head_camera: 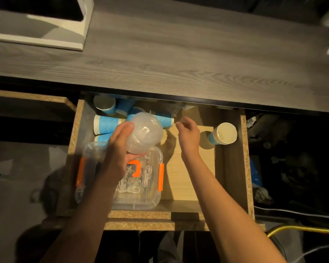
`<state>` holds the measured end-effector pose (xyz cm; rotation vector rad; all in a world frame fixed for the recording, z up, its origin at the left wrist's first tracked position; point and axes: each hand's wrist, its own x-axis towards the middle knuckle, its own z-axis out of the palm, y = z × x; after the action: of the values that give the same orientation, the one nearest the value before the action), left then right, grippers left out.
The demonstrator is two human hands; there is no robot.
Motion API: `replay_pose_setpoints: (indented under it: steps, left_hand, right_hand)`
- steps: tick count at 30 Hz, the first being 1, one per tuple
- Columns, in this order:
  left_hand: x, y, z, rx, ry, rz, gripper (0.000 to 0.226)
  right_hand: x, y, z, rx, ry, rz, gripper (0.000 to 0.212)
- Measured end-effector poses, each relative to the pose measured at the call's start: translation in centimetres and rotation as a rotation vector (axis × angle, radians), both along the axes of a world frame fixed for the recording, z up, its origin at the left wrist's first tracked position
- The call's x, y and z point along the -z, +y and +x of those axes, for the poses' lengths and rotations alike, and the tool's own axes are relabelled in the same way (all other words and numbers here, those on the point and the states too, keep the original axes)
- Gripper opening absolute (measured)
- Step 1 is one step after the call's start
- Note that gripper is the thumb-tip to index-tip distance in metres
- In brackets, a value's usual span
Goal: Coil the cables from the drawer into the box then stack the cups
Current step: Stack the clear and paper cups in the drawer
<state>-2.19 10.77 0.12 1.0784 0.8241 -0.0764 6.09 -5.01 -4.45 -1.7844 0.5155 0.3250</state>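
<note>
Bare drawer floor (188,179) mid-right — cups (106,124) crowding rear-left, box (141,186) front-left.

Head view, steeply down, close.

Prob. home office; wood-grain desk (160,54) w/ open drawer (244,149); cables on floor (292,228).

In our left hand (122,147) grip sits a clear, glossy plastic cup (144,132). Below the grip, the box (141,186) is smooth transparent plastic with matt orange plastic clasps (160,176). Beyond the grip lie matt blue-and-white paper cups (106,124). The drawer (245,158) shows rough chipboard edges; the counter (179,63) looks matt grey woodgrain.
</note>
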Motion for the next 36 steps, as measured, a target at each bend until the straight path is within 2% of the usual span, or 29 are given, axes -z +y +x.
replay_pose_setpoints:
  steps: [2,4,6,8,12,15,18,22,26,28,30,32,34,36]
  left_hand:
    - [0.6,1.2,0.0,0.003,0.001,0.065,0.013]
    - [1.6,1.9,-0.2,0.038,0.003,0.101,0.017]
    - [2.2,2.1,-0.5,0.065,-0.019,0.114,0.021]
    - [2.4,2.4,-0.5,0.054,-0.030,0.042,0.030]
    - [2.6,2.9,-0.6,0.040,-0.023,-0.023,0.041]
    - [2.8,3.1,-0.7,0.064,-0.008,-0.029,0.037]
    - [2.9,3.3,-0.6,0.066,0.013,-0.023,0.028]
    - [2.2,3.3,-0.9,0.056,0.025,-0.055,0.057]
    - [2.0,3.4,-1.6,0.039,0.011,-0.087,0.065]
    - [1.8,2.8,-1.9,0.084,0.015,-0.079,0.054]
    - [1.4,1.7,-2.5,0.091,0.022,-0.027,0.022]
    - [1.3,0.3,-3.1,0.123,0.010,0.003,0.029]
    - [1.2,-0.5,-3.1,0.100,0.022,0.043,0.021]
    - [0.6,-1.2,-2.6,0.007,0.087,-0.022,0.015]
  right_hand:
    - [1.9,0.3,2.1,-0.097,-0.038,-0.172,0.057]
    - [3.4,1.0,4.0,-0.205,-0.027,-0.338,0.063]
    - [4.7,1.7,5.7,-0.285,-0.018,-0.495,0.050]
    - [5.9,2.4,7.0,-0.327,-0.010,-0.558,0.035]
    - [7.5,3.0,8.6,-0.343,0.054,-0.572,0.034]
    - [8.2,2.9,8.2,-0.397,0.038,-0.664,0.035]
    - [8.9,2.6,6.4,-0.372,-0.011,-0.580,0.027]
    - [9.0,1.7,3.7,-0.309,-0.076,-0.489,0.022]
    - [7.4,0.7,2.2,-0.126,-0.143,-0.331,0.008]
    - [6.0,0.1,1.3,-0.063,-0.199,-0.254,0.008]
    - [4.2,-0.4,0.3,-0.007,-0.266,-0.194,0.010]
    - [2.1,-1.1,-0.8,0.074,-0.311,-0.118,0.012]
    - [-0.5,-2.0,-1.6,0.171,-0.309,0.011,0.015]
    - [-3.2,-3.1,-2.0,0.206,-0.330,0.106,0.016]
